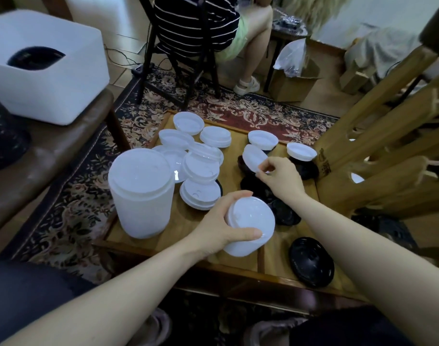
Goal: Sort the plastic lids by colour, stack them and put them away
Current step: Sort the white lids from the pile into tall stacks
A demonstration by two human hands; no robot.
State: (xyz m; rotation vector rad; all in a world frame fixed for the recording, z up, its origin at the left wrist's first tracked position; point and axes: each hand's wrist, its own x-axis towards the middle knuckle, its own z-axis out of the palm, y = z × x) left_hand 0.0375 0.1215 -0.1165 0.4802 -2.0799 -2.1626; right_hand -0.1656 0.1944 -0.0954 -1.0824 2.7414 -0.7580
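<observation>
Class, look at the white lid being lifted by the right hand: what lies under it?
Black lids lie under the tilted white lid, which the right hand pinches by its rim. How many black lids are there cannot be told; the lid and hand cover them.

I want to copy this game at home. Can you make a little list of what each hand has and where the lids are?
left hand: grips a short stack of white lids
right hand: pinches one white lid, tilted
tall white stack: stands on the table's left side
loose white lids: scattered mid-table
black lids: mostly right side, unsorted
single black lid: near front edge
table: wooden
</observation>
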